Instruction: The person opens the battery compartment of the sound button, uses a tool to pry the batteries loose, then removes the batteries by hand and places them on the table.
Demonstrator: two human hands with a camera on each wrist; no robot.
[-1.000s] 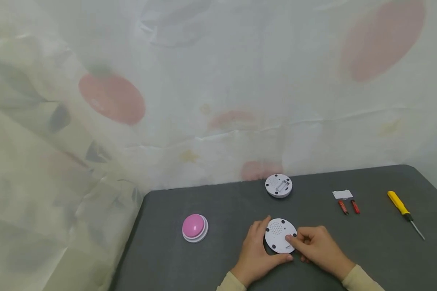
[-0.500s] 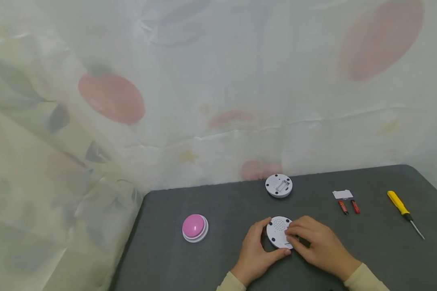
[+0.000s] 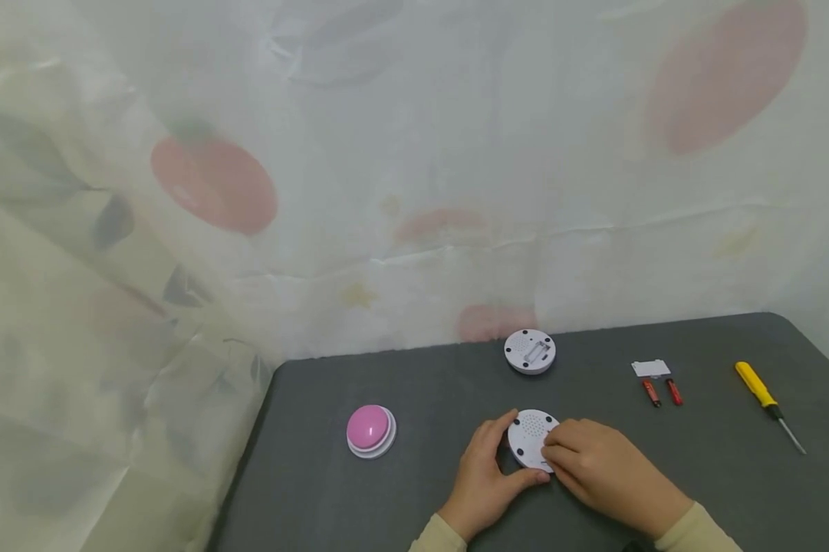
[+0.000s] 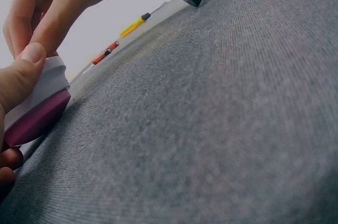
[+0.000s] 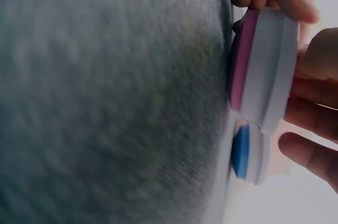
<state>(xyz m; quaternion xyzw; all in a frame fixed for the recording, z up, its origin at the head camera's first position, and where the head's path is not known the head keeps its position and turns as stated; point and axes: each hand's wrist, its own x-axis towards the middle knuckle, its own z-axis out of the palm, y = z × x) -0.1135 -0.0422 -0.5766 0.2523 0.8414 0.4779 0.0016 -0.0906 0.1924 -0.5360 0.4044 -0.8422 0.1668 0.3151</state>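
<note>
A round push button point(image 3: 530, 434), white with a pink dome, lies dome-down on the dark table. Its white underside shows speaker holes and black feet. My left hand point(image 3: 485, 477) grips it by the rim, the thumb on the near side and fingers on the far side. Over the right part of the underside my right hand point(image 3: 597, 469) has its thumb and forefinger close together, touching the surface. In the right wrist view, the other fingers point(image 5: 311, 152) of that hand spread beside the button's underside. I cannot tell whether something small is pinched there.
Behind stands a second upturned button point(image 3: 530, 351) with an uncovered battery bay and a blue dome. Left is an upright pink button point(image 3: 368, 428). To the right lie a white battery cover point(image 3: 651, 369), two red batteries point(image 3: 652, 393) and a yellow-handled screwdriver point(image 3: 758, 386).
My right hand has moved in over the underside and now hides more of it; before, its thumb alone pressed there. The held button has turned slightly, with the left hand still gripping it.
</note>
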